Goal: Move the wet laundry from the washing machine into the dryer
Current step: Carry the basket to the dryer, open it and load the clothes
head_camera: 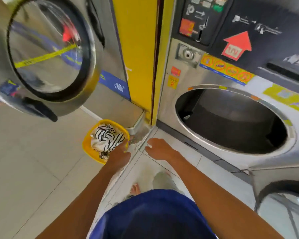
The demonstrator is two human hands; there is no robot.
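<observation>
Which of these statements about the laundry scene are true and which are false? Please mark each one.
1. The yellow basket stands on the floor. True.
2. The basket holds only plain red cloth. False: a black-and-white striped cloth lies on top.
3. The machine opening on the right is open and looks dark inside. True.
4. The right hand grips the striped cloth. False: it hangs over the floor, holding nothing.
5. The left hand is at the basket's rim. True.
6. The round door on the left is shut. False: it stands swung open.
</observation>
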